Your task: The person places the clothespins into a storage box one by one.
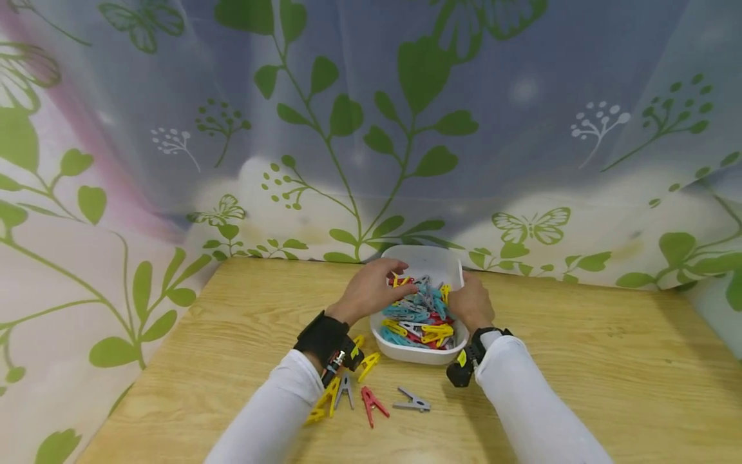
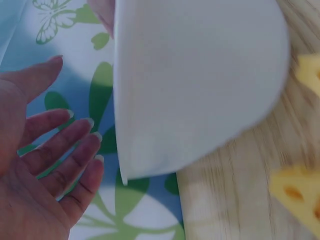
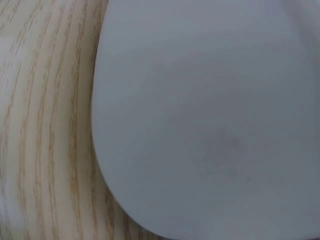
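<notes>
A white plastic tub (image 1: 426,258) holds many clothes pegs (image 1: 423,309) in yellow, blue, grey and red. Over its left rim is my left hand (image 1: 373,289), fingers spread and loosely bent, with nothing between them. The left wrist view shows that hand (image 2: 55,155) apart from the tub wall (image 2: 200,85). At the opposite side my right hand (image 1: 472,301) grips the right rim; some of its fingers are hidden by the tub. Only the tub's outside (image 3: 200,125) and wood grain fill the right wrist view, without the hand.
Loose pegs lie in front of the tub on the wooden table (image 1: 580,361): a red peg (image 1: 373,405), a grey peg (image 1: 413,399) and several yellow ones, partly behind the left forearm. A leaf-patterned curtain (image 1: 522,154) hangs right behind the tub.
</notes>
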`<state>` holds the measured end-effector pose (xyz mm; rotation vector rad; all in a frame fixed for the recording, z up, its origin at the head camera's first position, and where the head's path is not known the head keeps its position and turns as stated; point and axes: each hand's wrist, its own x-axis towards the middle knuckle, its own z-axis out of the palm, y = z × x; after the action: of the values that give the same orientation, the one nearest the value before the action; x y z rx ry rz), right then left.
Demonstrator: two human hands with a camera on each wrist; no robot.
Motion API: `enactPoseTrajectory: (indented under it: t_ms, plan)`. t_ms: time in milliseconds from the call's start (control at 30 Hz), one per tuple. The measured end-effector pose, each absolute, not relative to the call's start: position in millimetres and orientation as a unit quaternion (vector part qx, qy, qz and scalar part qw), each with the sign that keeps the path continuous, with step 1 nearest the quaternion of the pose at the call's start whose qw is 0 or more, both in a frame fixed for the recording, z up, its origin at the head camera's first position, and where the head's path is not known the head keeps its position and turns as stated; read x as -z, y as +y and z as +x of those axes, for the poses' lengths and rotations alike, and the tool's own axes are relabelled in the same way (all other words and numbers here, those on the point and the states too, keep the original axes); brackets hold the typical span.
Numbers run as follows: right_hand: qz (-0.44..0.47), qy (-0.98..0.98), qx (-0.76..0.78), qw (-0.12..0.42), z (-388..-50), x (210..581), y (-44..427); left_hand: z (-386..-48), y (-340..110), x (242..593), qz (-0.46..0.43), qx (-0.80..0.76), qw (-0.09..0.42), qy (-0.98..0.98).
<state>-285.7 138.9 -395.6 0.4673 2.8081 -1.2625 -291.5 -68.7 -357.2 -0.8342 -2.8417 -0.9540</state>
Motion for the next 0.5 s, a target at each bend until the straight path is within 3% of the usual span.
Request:
enactPoseTrajectory:
  t_ms: [300, 500]
  plan:
    - [0.148, 0.903, 0.404, 0.015, -286, 394, 139, -285, -114, 366, -0.25, 0.321, 0.016, -0.913]
    - [0.141, 0.901, 0.41, 0.012, -285, 397, 138, -273, -143, 377, -0.228, 0.293, -0.018, -0.928]
